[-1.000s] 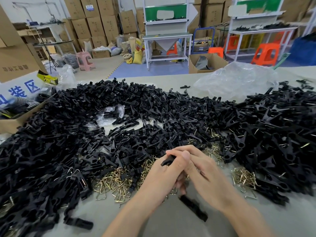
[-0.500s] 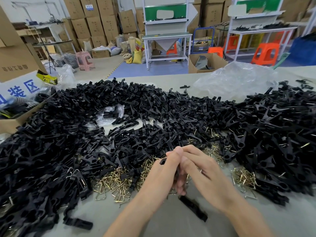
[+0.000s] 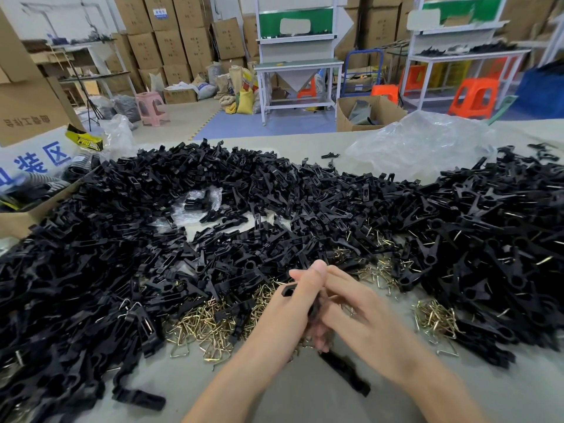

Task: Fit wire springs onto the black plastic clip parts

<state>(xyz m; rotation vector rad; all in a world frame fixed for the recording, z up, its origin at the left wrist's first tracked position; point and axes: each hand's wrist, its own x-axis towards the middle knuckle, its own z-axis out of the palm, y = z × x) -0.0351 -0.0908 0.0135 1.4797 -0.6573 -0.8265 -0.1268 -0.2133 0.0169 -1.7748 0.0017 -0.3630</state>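
Head view. Readable text: a white sign (image 3: 36,160) at far left carries large blue Chinese characters, "装区" legible, the rest cut off by the frame edge. The cardboard box (image 3: 27,117) behind it has dark printed characters seen upside down, not legible. A yellow-and-black label (image 3: 87,139) beside the sign has blurred lettering. A stacked carton at the back wears a blue sticker (image 3: 160,13), too small to read.

Hands meet low centre, pressed together over the grey table (image 3: 305,401). The left hand (image 3: 290,309) grips a black clip part (image 3: 287,291), one end poking out past the knuckles, thumb pointing up. The right hand (image 3: 363,315) lays fairly straight fingers against the left hand. Whether it pinches the part or a spring cannot be told, as the contact is hidden between the palms. Both forearms are bare and angle in from the bottom edge.

A pile of black clip parts (image 3: 274,209) spreads across the table beyond and to both sides of the hands. Brass-coloured wire springs (image 3: 210,325) lie loose just left of the hands, with another clump (image 3: 433,319) on the right. One single clip (image 3: 345,372) lies on the table below the hands. A crumpled clear plastic bag (image 3: 421,148) sits at far right.
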